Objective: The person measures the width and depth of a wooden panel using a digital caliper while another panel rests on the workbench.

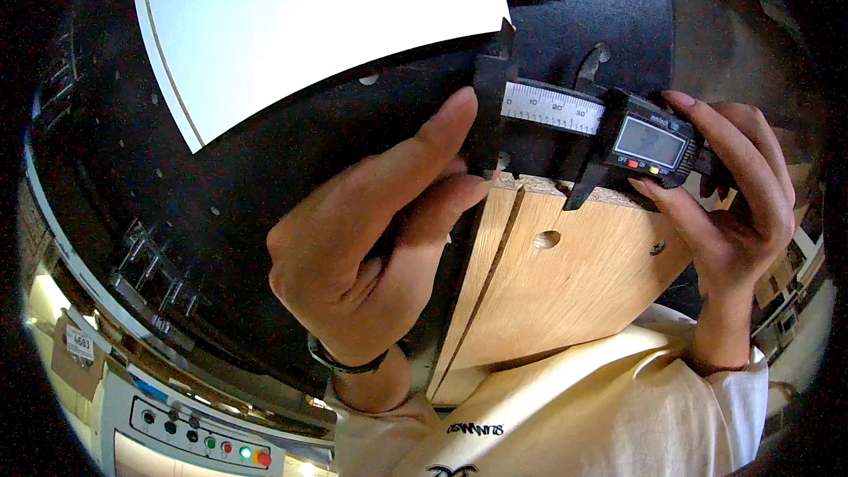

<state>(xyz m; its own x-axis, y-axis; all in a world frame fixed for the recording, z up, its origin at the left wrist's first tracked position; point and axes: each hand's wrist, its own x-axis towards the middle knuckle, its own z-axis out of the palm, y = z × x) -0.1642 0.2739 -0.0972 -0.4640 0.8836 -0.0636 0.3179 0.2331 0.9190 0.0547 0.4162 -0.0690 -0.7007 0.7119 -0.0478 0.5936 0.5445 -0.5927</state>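
A black digital caliper (552,109) with a silver scale lies across the upper edge of a wooden board (583,291). My right hand (746,194) grips its display end between thumb and fingers. Bent at the fixed-jaw end, my left hand (353,252) has its index fingertip and thumb closed against the jaw. The jaws stand apart; the sliding jaw's tip overlaps the board near a round hole. A narrow groove runs along the board's left side, and a second, smaller hole shows further right. The display's reading is too blurred to make out.
A large white panel (309,18) with a cut corner lies on the black work surface (238,203) beyond my hands. At the lower left stands a machine control panel (199,437) with coloured buttons. My light shirt (565,406) is close against the board's near side.
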